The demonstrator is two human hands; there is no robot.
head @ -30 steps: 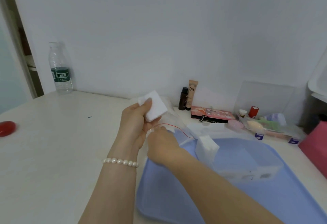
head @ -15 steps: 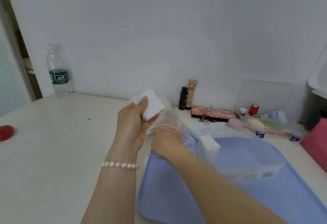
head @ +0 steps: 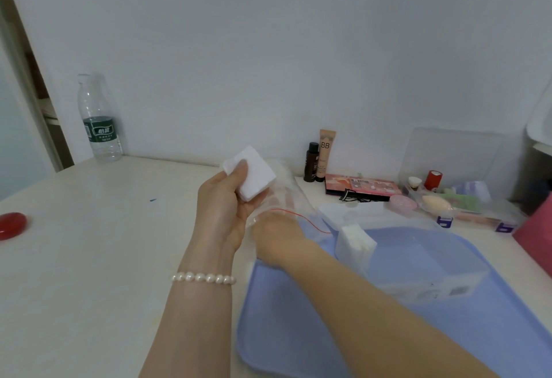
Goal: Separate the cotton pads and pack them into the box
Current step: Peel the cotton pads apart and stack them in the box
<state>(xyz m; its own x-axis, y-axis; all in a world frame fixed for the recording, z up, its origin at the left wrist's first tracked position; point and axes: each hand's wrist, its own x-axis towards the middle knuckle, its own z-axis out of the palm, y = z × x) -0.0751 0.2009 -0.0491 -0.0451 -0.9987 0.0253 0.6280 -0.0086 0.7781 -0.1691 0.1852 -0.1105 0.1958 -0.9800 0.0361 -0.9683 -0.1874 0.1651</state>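
Landmark: the blue tray (head: pixel 298 333) on the desk (head: pixel 89 258); all places are told from it.
Left hand (head: pixel 222 213): up and left of the tray's far corner; my fingers (head: pixel 241 168) are clamped on a small stack of cotton pads (head: pixel 257 176), thumb over the top.
Plastic bag (head: pixel 294 198): just right of this hand, clear, with a red seal line, above the tray's far edge.
Right hand (head: pixel 276 234): pushed into the bag; whether those fingers are together or apart I cannot tell.
Box (head: pixel 424 261): clear, standing on the tray, with some pads (head: pixel 354 241) upright at its left end.
Handling: I judge the pads light, soft and clinging; best to pinch them gently at the edges.
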